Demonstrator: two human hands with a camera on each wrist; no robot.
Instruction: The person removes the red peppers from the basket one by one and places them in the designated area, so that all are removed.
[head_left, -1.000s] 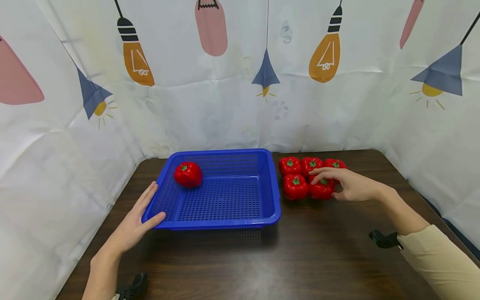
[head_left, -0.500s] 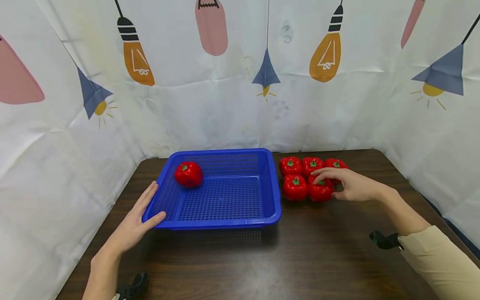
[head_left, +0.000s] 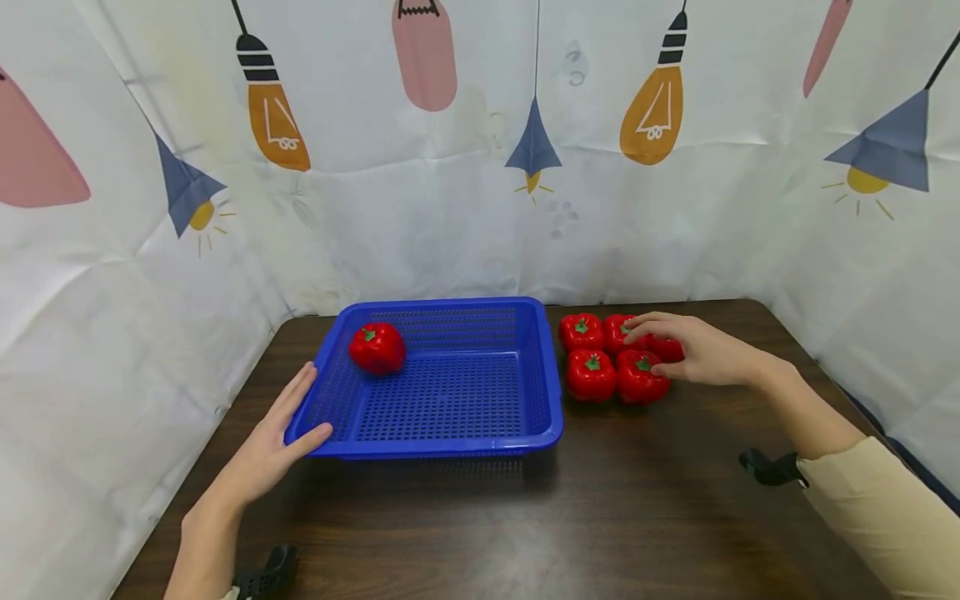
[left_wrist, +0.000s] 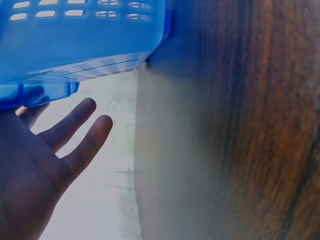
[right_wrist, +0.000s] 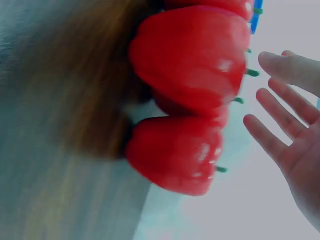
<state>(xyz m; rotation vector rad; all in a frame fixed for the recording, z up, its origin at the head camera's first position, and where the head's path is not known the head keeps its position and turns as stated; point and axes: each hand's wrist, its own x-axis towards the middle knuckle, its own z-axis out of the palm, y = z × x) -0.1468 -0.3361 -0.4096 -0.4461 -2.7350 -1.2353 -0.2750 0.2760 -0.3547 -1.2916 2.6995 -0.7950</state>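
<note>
My left hand [head_left: 262, 454] rests with straight, spread fingers against the left rim of a blue perforated plastic basket [head_left: 551, 392]. One red bell pepper [head_left: 377, 348] lies tilted in the basket's back left corner. Right of the basket, several red bell peppers stand in two rows, stems up. My right hand [head_left: 701, 350] hovers over the right end of the rows, fingers spread and holding nothing. Below its thumb is the front right pepper [head_left: 637, 385]; its fingers partly cover the back right pepper [head_left: 666, 347]. In the right wrist view a gap separates the fingertips from the pepper stems.
The dark brown wooden table [head_left: 480, 533] extends in front of the basket and peppers. A white curtain [head_left: 420, 225] printed with lamps and bulbs closes off the back and both sides, close to the table's far edge.
The front right pepper has shifted slightly toward the left and front. My right hand then moved off it, up and back, over the back right pepper. My left hand stays put.
</note>
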